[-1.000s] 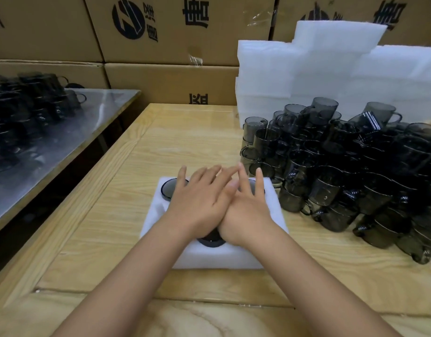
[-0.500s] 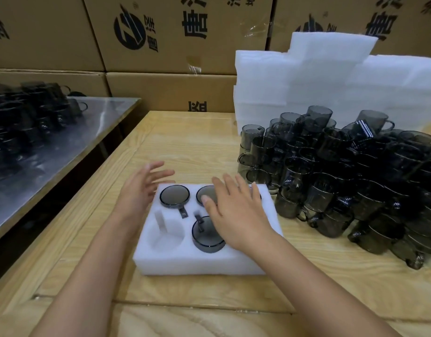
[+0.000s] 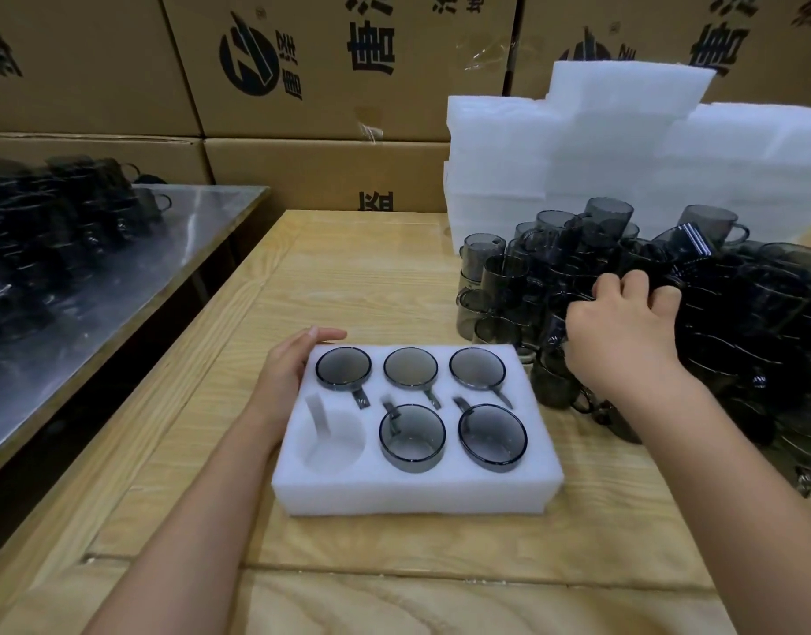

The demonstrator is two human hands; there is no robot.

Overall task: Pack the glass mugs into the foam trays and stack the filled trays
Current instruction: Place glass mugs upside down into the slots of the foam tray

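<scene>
Five glass mugs (image 3: 412, 373) sit in our foam tray (image 3: 417, 497) on the table (image 3: 348, 277). Our left hand (image 3: 284, 382) rests against the tray's left edge, relaxed and holding nothing. Our right hand (image 3: 623, 332) reaches into the mug pile (image 3: 738, 313), grip curled round a dark mug (image 3: 653, 287).

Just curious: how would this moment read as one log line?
tray: five mugs, near-left pocket empty | left hand: touches tray | right hand: curled on mug pile
</scene>
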